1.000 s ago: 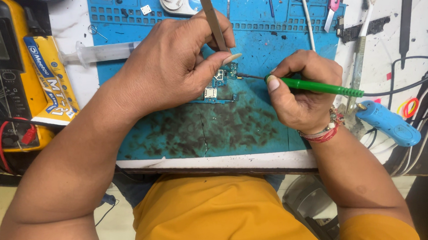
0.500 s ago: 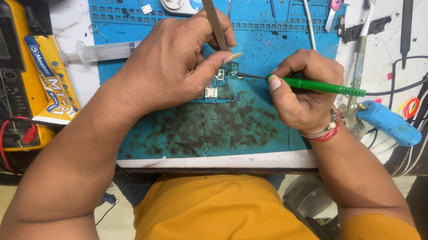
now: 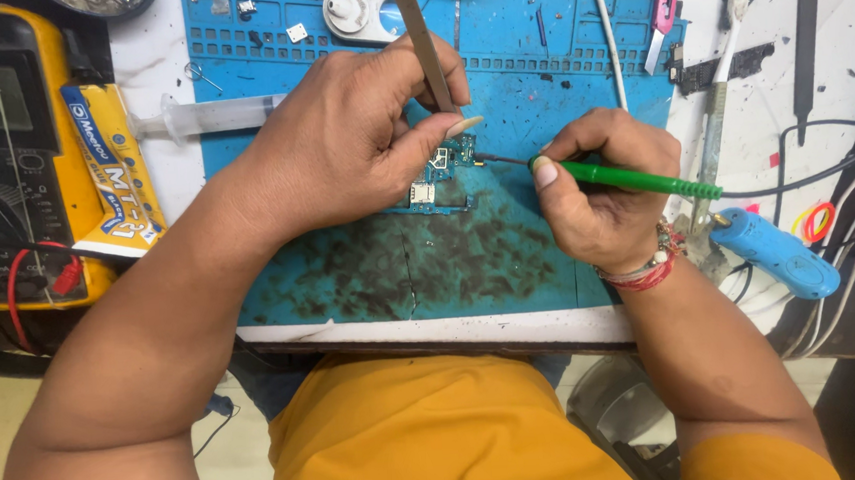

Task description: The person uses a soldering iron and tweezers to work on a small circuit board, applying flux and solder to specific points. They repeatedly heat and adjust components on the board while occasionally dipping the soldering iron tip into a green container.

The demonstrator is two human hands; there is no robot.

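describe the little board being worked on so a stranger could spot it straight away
Start at the blue, scorch-stained work mat. Near its middle, between the two hands, lies a small green circuit board with silver metal patches. Unlike the tools around it, it sits under the left hand, with the green-handled iron pointing at it.

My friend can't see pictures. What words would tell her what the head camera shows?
Seen from above, a person's left hand holds metal tweezers over a small circuit board on a stained blue work mat. The right hand points a green-handled tool at the board's edge. A yellow multimeter, a syringe and a blue-handled tool lie around the mat.
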